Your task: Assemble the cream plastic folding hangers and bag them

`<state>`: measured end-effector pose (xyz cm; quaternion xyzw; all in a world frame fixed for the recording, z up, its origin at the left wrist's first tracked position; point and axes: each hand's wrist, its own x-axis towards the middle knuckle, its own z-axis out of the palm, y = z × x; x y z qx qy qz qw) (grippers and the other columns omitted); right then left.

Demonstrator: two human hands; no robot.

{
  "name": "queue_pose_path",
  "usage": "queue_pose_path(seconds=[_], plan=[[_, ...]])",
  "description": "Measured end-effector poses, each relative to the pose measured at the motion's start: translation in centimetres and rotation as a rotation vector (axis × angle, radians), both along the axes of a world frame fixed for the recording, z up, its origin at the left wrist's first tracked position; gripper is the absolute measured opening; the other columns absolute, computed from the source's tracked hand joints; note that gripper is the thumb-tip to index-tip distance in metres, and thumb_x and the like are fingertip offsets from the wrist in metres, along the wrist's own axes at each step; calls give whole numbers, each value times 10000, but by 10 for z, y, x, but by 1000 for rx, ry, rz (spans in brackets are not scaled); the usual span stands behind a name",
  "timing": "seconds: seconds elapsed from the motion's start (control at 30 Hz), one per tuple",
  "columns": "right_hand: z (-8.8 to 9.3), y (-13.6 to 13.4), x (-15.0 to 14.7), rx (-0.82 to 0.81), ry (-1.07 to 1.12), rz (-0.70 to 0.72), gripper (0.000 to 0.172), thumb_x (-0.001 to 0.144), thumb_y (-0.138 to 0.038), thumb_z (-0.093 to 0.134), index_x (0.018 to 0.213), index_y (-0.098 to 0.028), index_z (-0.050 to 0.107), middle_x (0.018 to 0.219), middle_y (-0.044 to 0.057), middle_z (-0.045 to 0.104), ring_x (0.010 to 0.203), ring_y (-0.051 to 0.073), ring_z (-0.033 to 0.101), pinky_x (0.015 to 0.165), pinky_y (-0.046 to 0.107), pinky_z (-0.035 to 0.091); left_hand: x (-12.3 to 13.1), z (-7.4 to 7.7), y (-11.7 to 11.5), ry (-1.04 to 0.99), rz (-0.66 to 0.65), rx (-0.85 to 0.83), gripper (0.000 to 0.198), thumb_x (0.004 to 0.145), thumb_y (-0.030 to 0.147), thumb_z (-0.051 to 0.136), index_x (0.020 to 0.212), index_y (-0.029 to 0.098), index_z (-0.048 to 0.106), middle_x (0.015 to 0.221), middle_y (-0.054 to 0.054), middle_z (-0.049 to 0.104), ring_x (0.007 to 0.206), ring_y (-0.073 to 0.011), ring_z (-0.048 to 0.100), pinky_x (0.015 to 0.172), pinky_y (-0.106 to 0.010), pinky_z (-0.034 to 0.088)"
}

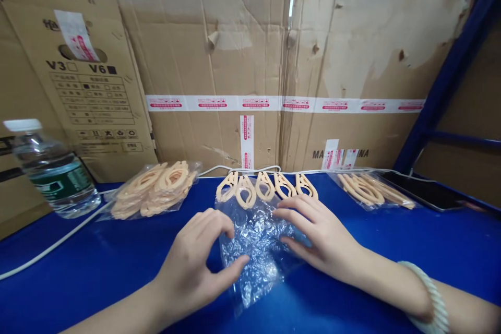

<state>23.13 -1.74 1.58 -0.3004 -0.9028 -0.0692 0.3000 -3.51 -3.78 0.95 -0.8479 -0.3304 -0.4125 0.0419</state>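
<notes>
Clear bag (254,255) lies between two hands (193,255) (323,235), near five beige clips (263,180).

The teardrop-shaped plastic loops (246,204) are plain, pale peach. The flat, smooth table top (117,266) is bright blue. 1 long, white sticky tape strip (235,103) has pinky-red patches repeating along it.

Under and between the left fingers (221,222) and right fingers (294,215) a plastic bag (256,263) lies on the worktop (105,276); beyond them, five loop pieces (246,183), then cardboard (207,62). Left of the fingers, a bagged stack (156,190), then a bottle (57,175); right, a bagged bundle (362,189), then a phone (425,193).
</notes>
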Motion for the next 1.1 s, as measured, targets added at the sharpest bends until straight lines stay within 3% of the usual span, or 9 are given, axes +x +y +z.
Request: queue_pose_path(seconds=[0.1,0.2,0.43,0.63,0.77,0.93,1.1], plan=[[-2,2,-7,83,-36,9,188,966,-150,452,1080,-145,601,975,107,640,894,232,557,790,407,453,7,-4,-1,119,29,-20,211,794,233,664,918,192,499,862,-29,590,767,-212,528,698,-358,423],[-3,-2,-11,121,-7,49,226,957,-73,408,990,-139,621,838,67,628,770,188,541,781,379,425,10,-6,-4,143,14,13,162,822,178,632,929,186,510,861,-24,608,756,-206,539,708,-357,415],[1,-31,-18,94,21,115,213,961,-80,443,1063,-112,626,802,75,608,708,176,514,646,307,389,8,-7,-6,150,-54,89,122,914,62,492,869,170,527,723,0,593,617,-158,514,581,-293,398],[5,-39,-20,113,-19,132,215,966,-90,447,1083,-111,626,755,51,589,667,170,488,644,317,367,6,-4,-15,198,-275,194,214,979,77,400,956,114,610,780,-67,684,690,-173,609,628,-311,489],[5,-41,-21,140,-29,147,238,966,-95,421,1090,-117,624,732,41,574,663,173,470,659,326,363,7,-1,-17,181,-335,296,297,1000,91,335,989,97,631,818,-104,719,737,-197,663,648,-334,538],[5,-44,-22,176,-68,130,250,973,-98,404,1070,-120,634,717,37,576,661,175,481,658,336,360,3,-4,-17,172,-315,270,302,1008,123,348,1042,111,648,838,-94,698,741,-180,665,660,-307,570],[5,-46,-22,212,-103,117,285,990,-105,371,1047,-116,650,706,33,575,658,177,486,668,350,374,-2,-11,-20,157,-226,258,206,950,96,523,1117,122,641,995,-79,691,867,-162,664,789,-277,572]])
